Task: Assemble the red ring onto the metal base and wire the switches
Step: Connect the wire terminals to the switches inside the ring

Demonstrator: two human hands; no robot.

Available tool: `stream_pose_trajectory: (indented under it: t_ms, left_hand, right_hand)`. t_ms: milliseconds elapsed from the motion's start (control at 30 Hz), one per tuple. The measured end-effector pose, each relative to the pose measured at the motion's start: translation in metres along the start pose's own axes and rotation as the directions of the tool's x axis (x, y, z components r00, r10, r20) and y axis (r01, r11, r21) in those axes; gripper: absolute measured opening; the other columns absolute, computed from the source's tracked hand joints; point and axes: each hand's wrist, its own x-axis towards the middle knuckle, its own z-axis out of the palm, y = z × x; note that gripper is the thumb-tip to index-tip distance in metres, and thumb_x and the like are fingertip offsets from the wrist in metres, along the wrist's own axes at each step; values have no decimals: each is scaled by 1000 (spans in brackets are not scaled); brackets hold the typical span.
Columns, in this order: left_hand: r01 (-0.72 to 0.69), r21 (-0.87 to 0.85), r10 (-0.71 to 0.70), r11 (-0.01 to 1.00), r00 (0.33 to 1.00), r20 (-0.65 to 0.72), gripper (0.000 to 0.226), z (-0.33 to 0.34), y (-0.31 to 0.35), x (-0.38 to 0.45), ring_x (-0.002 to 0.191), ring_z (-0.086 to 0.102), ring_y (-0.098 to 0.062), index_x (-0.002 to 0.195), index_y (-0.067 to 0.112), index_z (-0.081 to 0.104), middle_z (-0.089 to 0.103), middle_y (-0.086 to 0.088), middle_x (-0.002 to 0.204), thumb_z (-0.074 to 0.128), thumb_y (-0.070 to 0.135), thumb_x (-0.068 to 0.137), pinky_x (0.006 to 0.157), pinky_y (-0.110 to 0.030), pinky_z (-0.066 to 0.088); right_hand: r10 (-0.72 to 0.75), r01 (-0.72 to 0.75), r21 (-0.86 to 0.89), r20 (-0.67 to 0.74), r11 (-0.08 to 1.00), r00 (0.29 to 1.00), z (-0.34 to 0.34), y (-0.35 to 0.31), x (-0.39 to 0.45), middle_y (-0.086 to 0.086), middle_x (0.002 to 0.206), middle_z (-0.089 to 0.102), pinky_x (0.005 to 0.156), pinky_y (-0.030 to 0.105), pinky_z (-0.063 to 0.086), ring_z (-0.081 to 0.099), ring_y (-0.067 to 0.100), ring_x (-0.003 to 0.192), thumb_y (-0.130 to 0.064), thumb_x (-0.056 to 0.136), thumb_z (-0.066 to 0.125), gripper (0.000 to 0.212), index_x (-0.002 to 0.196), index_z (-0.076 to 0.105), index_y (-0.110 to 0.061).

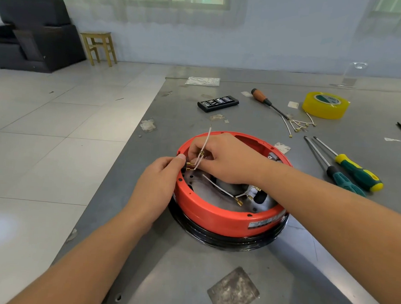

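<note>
The red ring point(216, 218) sits on the round metal base point(212, 195), over a black rim, in the middle of the grey table. My right hand point(227, 157) reaches over the ring's far left side and pinches a white wire point(207, 139) with brass terminals. My left hand point(158, 184) holds the ring's left edge, its thumb and fingertip pinching a small black switch with brass tabs point(189, 166). Another white wire with brass terminals point(223, 191) lies loose inside the ring. A black switch point(260, 197) sits at the inner right.
Two green-and-yellow screwdrivers point(350, 173) lie right of the ring. Behind are spare wires point(298, 125), a wooden-handled screwdriver point(267, 102), a yellow tape roll point(325, 105) and a black bit case point(218, 103). The table's left edge point(134, 137) drops to a tiled floor.
</note>
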Motion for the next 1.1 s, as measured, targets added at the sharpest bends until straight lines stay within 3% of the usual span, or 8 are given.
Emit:
stream_pose_trajectory:
  t_ms: [133,267,433,667,1100]
  left_hand:
    - [-6,-250,-10,968,998,-61,37,15,10,-10,100,72,-23,103,27,77,77,-6,103,60,51,81,96,-44,55]
    - [-75,-371,29,925,992,-127,23,26,14,-14,90,72,-13,100,28,78,80,0,96,65,38,84,90,-37,57]
    - [-243,-415,170,877,964,-206,17,34,12,-23,89,72,-4,107,22,77,80,8,95,63,15,101,81,-19,54]
    - [-436,-432,335,789,896,-293,29,37,11,-33,110,69,-18,122,15,70,76,-3,117,56,20,98,96,-30,54]
    - [-495,-430,399,755,867,-298,30,36,9,-33,117,69,-21,125,19,69,75,-2,122,56,26,98,97,-28,52]
  right_hand:
    - [-16,16,-14,-47,1000,999,-6,-1,-6,-4,90,69,74,35,47,61,16,80,-22,99,63,6,94,64,-24]
    - [-72,68,-47,-108,997,991,-16,-3,-14,-7,87,67,72,30,44,59,14,79,-18,97,64,4,94,66,-19]
    - [-136,121,-88,-182,989,974,-27,-9,-28,-9,84,64,73,29,45,57,11,79,-13,93,67,3,92,69,-15]
    - [-228,168,-230,-261,958,938,-33,-22,-42,-2,105,65,85,42,51,63,20,97,-17,96,66,5,97,70,-14]
    - [-248,190,-209,-303,959,920,-30,-30,-53,-2,97,65,82,35,49,62,18,90,-11,94,69,3,97,70,-11]
